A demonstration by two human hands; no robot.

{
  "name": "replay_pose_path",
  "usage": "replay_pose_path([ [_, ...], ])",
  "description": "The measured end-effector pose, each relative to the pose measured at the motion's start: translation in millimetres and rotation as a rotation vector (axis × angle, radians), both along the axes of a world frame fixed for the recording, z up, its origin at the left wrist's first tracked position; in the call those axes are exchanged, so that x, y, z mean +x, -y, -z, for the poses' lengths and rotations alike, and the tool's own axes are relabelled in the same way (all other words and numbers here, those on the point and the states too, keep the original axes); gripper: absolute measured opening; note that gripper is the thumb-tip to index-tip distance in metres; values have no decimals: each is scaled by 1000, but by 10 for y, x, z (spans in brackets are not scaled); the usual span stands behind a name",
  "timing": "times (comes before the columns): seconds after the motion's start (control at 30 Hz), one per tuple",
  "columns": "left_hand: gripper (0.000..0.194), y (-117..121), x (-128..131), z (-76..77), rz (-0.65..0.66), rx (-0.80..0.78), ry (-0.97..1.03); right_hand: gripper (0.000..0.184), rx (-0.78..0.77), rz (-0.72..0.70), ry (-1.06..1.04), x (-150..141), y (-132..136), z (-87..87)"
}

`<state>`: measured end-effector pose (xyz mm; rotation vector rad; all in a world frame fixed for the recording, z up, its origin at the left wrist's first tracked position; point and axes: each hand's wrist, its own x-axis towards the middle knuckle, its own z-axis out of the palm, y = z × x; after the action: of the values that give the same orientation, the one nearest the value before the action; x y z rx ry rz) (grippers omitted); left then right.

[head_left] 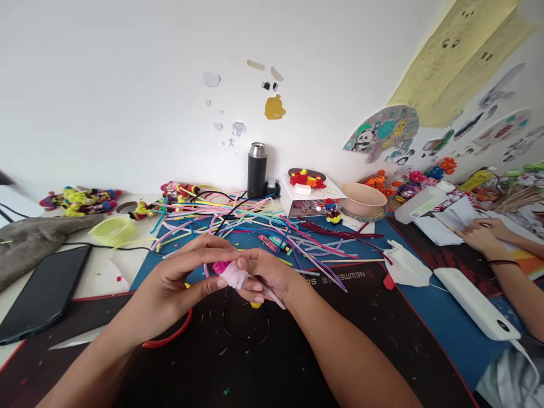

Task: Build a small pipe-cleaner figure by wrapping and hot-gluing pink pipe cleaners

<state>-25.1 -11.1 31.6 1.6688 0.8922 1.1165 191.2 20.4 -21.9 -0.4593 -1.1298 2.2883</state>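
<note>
Between my hands is a small pipe-cleaner piece point(235, 276), wound in pale pink with a magenta part at its left end. My left hand point(182, 275) pinches it from the left with thumb and fingers. My right hand point(266, 272) grips its right side, and a pale strand point(274, 297) sticks out below that hand. A bit of yellow point(255, 305) shows under the right fingers; what it belongs to is hidden. Scissors point(79, 338) with a red handle lie partly beneath my left forearm. A thin black cord loop point(246, 341) lies on the dark mat below my hands.
Loose pipe cleaners point(238, 212) are heaped behind my hands. A black flask point(256, 173), a white box point(293, 198) and a bowl point(363, 199) stand along the wall. A phone point(45, 292) lies left. At right are a white device point(476, 303) and another person's hands point(482, 235).
</note>
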Motion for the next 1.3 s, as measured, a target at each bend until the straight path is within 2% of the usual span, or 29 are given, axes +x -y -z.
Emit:
replay_pose_path([
  [0.13,19,13,70,-41,-33,31,-9,50,-33,17,-44,-34,-43,60],
  [0.27,14,1,105,-15,-75,111,-57,49,-86,53,-30,-111,-68,91],
  [0.4,16,-20,120,48,-156,101,-41,39,-132,173,16,-215,-42,81],
  [0.5,16,-51,119,100,-232,66,-1,34,-80,273,75,-275,3,65],
  [0.7,18,-141,57,226,-352,116,-16,40,155,461,310,-338,70,106],
  [0.83,13,-206,24,308,-403,265,-208,27,505,557,501,-357,115,115],
  [0.9,10,-242,12,346,-429,364,-315,21,677,556,591,-358,143,83],
  [0.97,10,-279,-3,386,-432,444,-392,23,797,532,666,-351,165,38],
  [1.17,15,-360,-60,483,-380,500,-487,34,979,553,764,-282,140,-28],
  [1.3,16,-388,-88,504,-362,516,-514,34,1091,588,812,-219,101,-33],
])
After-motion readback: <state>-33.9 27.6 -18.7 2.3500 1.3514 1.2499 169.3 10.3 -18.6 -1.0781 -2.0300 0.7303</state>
